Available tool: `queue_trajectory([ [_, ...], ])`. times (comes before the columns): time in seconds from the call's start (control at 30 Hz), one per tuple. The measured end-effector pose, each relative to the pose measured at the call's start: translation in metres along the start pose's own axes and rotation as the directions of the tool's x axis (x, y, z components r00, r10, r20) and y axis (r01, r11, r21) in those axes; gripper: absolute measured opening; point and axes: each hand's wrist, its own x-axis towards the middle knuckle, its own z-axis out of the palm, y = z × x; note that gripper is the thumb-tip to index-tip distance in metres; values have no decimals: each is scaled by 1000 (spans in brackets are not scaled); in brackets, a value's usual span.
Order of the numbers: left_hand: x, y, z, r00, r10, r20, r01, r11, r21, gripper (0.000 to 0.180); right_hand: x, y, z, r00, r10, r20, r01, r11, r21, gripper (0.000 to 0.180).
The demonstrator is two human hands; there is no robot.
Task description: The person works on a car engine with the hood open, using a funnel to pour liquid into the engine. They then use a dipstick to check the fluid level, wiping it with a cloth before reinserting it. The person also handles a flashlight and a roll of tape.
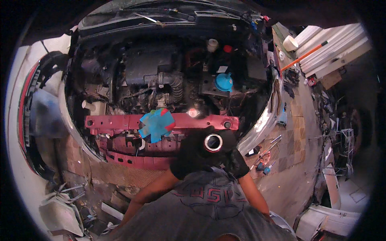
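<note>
Both my hands wear black gloves and come together in front of my chest, just this side of the car's red front crossbar (120, 121). Between them is a ring-shaped thing (213, 143) with a pale rim, a dark middle and a bit of red at its lower edge. My left hand (192, 148) is closed at the ring's left side. At its right side my right hand (234, 160) is closed too. Dark gloves against dark surroundings hide most finger detail. A blue glove or rag (157, 125) with red parts lies over the crossbar, left of my hands.
Beyond the crossbar lies the open engine bay, with a black engine cover (146, 64), a ribbed intake hose (177, 89) and a blue funnel (223, 82). A shiny cap (193, 113) sits by the crossbar. Tools (265, 154) lie on the floor at right; a removed bumper (30, 104) stands left.
</note>
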Motion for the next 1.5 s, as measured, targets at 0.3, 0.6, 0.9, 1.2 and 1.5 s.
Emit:
queue_trajectory([
  [0.3, 60, 76, 35, 960, 55, 276, -6, 984, -175, 79, 32, -5, -38, 851, -524, 17, 346, 537, -769, 37],
  [0.6, 66, -27, 45, 963, -27, 267, 59, 992, -111, 67, 54, -31, -68, 837, -533, -126, 188, 496, -848, 21],
  [0.9, 101, -120, -30, 961, -273, 37, 273, 962, -7, 55, 45, -25, -81, 804, -524, -282, 120, 607, -785, 44],
  [1.2, 88, -48, 27, 951, -89, 296, 166, 956, -244, 71, 61, -7, -74, 952, -273, -137, 76, 648, -758, 57],
  [1.5, 27, -32, 30, 948, -270, 171, 263, 963, 61, 49, 51, -9, -14, 988, -106, 113, 37, 869, 494, 66],
])
